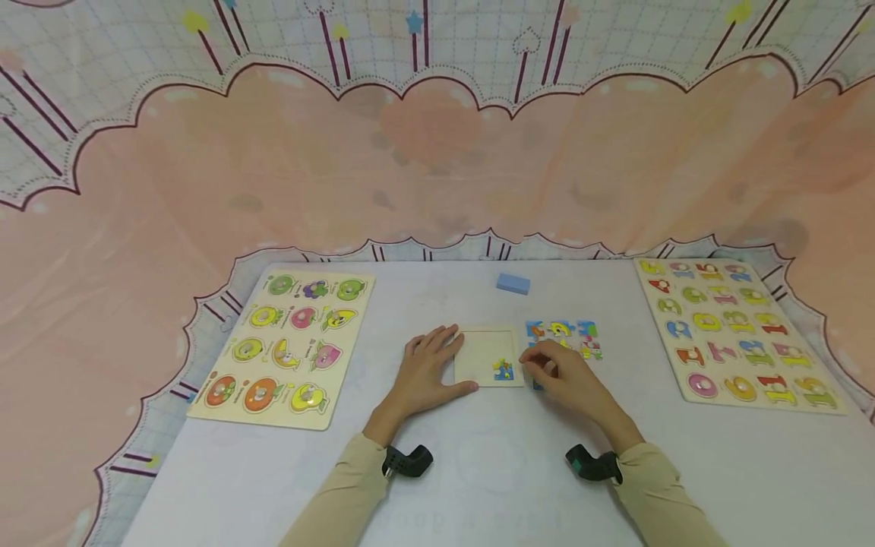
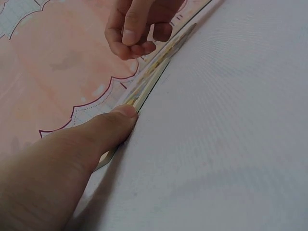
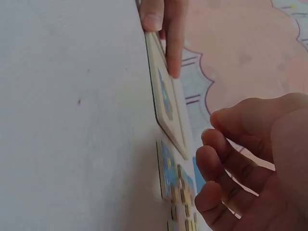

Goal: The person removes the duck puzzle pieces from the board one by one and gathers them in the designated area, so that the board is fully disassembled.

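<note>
A small square puzzle tray (image 1: 478,349) of pale wood lies on the table, with a blue and yellow jigsaw piece (image 1: 503,371) in its lower right corner. My left hand (image 1: 432,366) rests at the tray's left side with fingers spread, its thumb (image 2: 126,111) touching the edge nearest me. Just right of the tray hovers my right hand (image 1: 569,380), its fingers (image 3: 215,139) loosely bent and nothing visible between them and the thumb. Several colourful jigsaw pieces (image 1: 560,330) lie together beyond this hand, which partly hides them.
Behind the tray lies a blue block (image 1: 513,284). A fruit peg board (image 1: 287,334) stands off to the left, and a board with letter-like and number-like pegged pieces (image 1: 734,334) to the right. A patterned curtain (image 1: 437,175) hangs beyond the white table (image 1: 506,471).
</note>
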{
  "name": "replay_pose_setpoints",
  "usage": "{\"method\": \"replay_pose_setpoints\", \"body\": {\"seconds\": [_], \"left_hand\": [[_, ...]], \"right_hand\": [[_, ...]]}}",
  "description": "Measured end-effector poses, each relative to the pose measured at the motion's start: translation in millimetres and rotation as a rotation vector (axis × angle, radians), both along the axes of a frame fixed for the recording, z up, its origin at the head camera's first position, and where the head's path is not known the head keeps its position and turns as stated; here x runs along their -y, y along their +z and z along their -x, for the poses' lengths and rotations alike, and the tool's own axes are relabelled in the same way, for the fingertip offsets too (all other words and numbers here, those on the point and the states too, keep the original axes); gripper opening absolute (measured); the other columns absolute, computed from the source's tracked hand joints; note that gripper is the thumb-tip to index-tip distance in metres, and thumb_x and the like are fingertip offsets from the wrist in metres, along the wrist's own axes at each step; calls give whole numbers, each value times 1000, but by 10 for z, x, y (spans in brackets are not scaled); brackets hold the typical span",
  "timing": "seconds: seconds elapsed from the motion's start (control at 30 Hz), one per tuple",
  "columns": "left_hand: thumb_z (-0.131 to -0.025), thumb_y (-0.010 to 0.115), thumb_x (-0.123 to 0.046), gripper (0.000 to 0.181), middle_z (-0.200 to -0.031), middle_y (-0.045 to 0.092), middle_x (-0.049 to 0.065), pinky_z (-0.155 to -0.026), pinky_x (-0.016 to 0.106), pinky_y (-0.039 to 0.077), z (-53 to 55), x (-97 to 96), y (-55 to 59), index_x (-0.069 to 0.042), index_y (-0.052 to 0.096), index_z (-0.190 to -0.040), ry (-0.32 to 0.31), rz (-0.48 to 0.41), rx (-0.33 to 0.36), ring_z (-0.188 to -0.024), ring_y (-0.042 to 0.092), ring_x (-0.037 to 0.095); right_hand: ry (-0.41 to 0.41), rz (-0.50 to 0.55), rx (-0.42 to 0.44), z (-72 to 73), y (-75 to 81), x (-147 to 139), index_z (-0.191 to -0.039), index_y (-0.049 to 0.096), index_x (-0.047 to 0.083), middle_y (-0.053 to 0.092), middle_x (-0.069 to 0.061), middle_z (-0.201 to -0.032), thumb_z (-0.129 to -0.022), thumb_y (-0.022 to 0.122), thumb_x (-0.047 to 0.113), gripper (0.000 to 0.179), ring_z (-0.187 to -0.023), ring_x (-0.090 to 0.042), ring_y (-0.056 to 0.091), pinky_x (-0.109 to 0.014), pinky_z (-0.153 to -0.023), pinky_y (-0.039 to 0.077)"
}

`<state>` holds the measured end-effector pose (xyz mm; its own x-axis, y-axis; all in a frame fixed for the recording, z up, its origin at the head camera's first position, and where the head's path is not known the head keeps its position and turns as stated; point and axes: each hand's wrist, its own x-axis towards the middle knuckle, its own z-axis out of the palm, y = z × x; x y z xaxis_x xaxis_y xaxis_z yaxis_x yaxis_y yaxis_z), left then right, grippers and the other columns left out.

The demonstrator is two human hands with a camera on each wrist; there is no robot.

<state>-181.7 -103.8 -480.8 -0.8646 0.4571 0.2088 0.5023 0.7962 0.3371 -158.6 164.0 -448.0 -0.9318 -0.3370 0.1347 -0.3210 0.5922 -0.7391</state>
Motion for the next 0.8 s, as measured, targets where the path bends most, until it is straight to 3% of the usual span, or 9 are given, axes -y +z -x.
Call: {"method": "replay_pose_setpoints", "body": {"seconds": [0.27, 0.47, 0.63, 0.8], "left_hand": [[-77, 62, -64, 86, -154, 33, 2, -110, 51, 23, -9, 6, -6, -15, 41, -144, 3, 12, 11, -143, 27, 23], [-78, 61, -64, 86, -155, 31, 3, -112, 50, 22, -4, 6, 0, -14, 39, -145, -1, 7, 15, -144, 26, 23], [-79, 60, -63, 86, -155, 29, 3, -114, 50, 20, -4, 5, -1, -13, 38, -145, -5, 13, 23, -145, 24, 22], [-79, 60, -63, 86, -155, 29, 4, -114, 49, 19, -24, -8, 10, -12, 38, -145, -8, 11, 32, -145, 24, 22]], "right_hand": [[76, -51, -36, 54, 1, 188, -110, 65, 11, 60, 2, -97, -89, 63, 12, 21, -83, -9, 52, -23, -72, 46], [100, -170, -87, 105, 4, 313, -114, 66, 8, 59, -3, -103, -88, 66, 15, 27, -80, -11, 46, -24, -70, 41], [108, -272, -104, 101, 26, 372, -112, 68, 9, 59, -5, -110, -87, 67, 18, 27, -94, -16, 51, -34, -81, 46], [105, -293, -101, 72, 29, 369, -109, 68, 9, 57, -6, -111, -86, 68, 17, 24, -98, -19, 50, -37, -84, 46]]}}
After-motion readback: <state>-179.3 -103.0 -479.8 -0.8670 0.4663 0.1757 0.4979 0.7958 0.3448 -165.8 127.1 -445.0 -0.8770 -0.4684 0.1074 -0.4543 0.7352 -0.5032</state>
